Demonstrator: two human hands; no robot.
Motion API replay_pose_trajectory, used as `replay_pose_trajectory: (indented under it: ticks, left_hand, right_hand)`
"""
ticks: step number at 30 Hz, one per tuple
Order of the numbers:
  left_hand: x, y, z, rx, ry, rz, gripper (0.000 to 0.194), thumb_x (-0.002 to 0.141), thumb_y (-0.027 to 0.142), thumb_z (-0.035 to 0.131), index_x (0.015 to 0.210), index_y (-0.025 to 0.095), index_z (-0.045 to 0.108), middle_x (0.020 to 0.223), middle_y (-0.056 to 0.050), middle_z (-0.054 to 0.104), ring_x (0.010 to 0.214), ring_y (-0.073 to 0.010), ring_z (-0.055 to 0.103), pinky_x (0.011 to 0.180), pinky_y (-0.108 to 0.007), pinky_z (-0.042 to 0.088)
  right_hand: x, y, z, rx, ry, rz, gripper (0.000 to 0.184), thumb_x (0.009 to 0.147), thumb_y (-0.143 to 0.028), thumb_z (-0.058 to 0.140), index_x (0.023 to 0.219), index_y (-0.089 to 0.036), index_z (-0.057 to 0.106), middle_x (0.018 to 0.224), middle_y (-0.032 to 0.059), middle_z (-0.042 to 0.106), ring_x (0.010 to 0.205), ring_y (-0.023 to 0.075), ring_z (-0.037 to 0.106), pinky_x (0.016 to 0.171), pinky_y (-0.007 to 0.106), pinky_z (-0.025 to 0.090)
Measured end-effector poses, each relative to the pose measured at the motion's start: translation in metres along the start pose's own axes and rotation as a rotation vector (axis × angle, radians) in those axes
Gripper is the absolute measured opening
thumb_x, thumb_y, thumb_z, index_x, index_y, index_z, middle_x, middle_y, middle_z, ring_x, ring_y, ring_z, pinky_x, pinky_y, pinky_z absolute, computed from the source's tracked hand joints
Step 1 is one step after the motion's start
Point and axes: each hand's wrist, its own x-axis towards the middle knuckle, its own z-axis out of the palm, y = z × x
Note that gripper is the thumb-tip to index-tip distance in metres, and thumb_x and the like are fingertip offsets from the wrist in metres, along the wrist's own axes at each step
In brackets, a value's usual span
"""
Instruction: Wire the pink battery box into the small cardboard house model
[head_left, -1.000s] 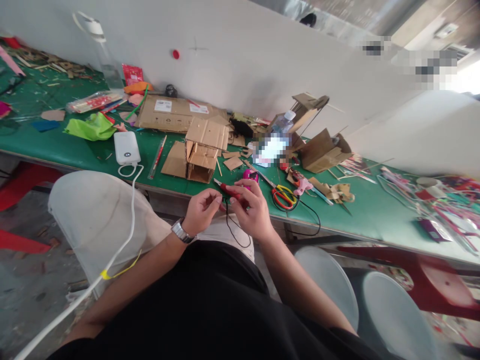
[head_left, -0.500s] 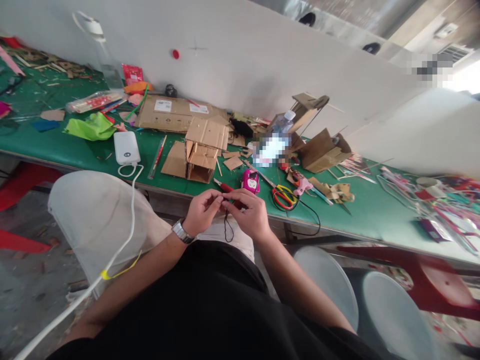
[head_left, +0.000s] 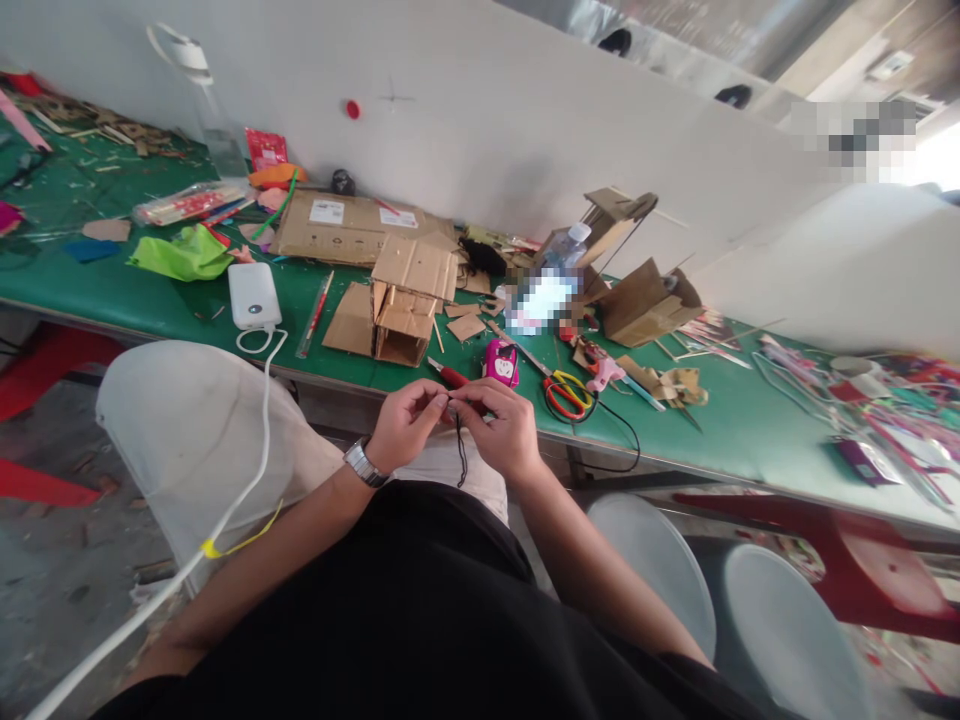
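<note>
A thin black cord [head_left: 461, 455] hangs in a narrow loop from between my fingertips, over my lap. My left hand [head_left: 409, 425], with a metal watch on the wrist, pinches the cord between thumb and forefinger. Right against it, my right hand [head_left: 499, 425] is closed in a pinch on the same cord; the exact spot they grip is hidden by the fingers. Just beyond the hands lies a red-handled tool [head_left: 448, 375] with a pale metal tip, partly covered by my right hand. Behind my right hand sits a magenta socket block [head_left: 501, 364].
A cardboard model [head_left: 405, 315] stands on the green table [head_left: 187, 310]. To its left is a white power bank [head_left: 253, 295] whose cable runs toward me. Scissors [head_left: 568, 392] lie right of the hands. A lit phone [head_left: 544, 300] leans by a bottle [head_left: 576, 245]. Stools [head_left: 660, 560] stand below right.
My right hand has come down and closer to my left, uncovering the magenta socket block. The wide cord loop has drawn into a narrow hanging one, now slightly farther right.
</note>
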Motion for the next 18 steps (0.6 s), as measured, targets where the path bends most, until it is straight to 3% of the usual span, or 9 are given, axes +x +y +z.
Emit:
replay_pose_trajectory:
  ticks: [5, 18]
  left_hand:
    - [-0.0004, 0.0013, -0.0006, 0.014, -0.004, 0.001, 0.028, 0.102, 0.043, 0.065, 0.093, 0.017, 0.069, 0.075, -0.003, 0.073, 0.067, -0.0133, 0.068, 0.064, -0.024, 0.055]
    - [-0.0004, 0.0011, 0.0005, 0.001, 0.021, 0.004, 0.03, 0.1, 0.046, 0.067, 0.093, 0.017, 0.069, 0.076, -0.003, 0.072, 0.067, -0.0137, 0.069, 0.064, -0.025, 0.055]
  right_hand:
    - [-0.0009, 0.0001, -0.0001, -0.022, -0.025, 0.026, 0.007, 0.099, -0.024, 0.069, 0.096, -0.022, 0.075, 0.095, 0.0056, 0.076, 0.077, 0.0176, 0.069, 0.067, 0.03, 0.055]
    - [-0.0016, -0.0009, 0.0012, -0.017, -0.042, 0.09, 0.004, 0.096, -0.02, 0.069, 0.096, -0.022, 0.073, 0.091, 0.0033, 0.075, 0.067, 0.0144, 0.062, 0.065, 0.028, 0.052]
